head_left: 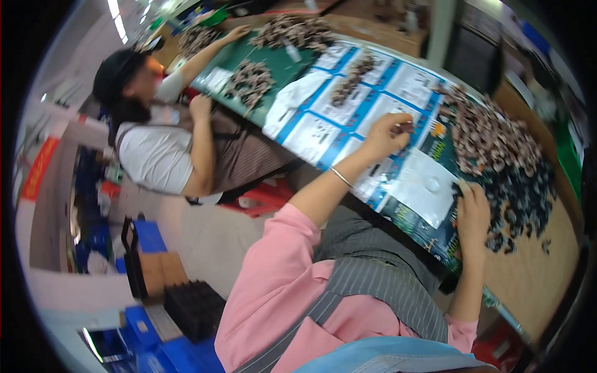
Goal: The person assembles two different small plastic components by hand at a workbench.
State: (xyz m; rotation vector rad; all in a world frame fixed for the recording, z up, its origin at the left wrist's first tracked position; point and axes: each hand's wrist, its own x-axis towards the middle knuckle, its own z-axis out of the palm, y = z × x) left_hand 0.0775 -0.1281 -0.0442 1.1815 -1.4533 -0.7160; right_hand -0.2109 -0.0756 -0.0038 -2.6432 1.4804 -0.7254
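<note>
My left hand is closed over the blue-and-white printed sheets, with a small brown ring-like part between its fingers. At the right, my right hand bends its fingers onto a small black part at the edge of the black pile; the fingertips are partly hidden. Between the hands lies a white square sheet with a small clear round thing on it. A heap of brown ring-like parts spreads beyond my right hand, and a pile of black curved parts adjoins it.
A row of brown parts lies along the printed sheets. A white plastic bag rests beside them. To the left, another person sits at the green tabletop with more brown heaps. Blue boxes stand on the floor.
</note>
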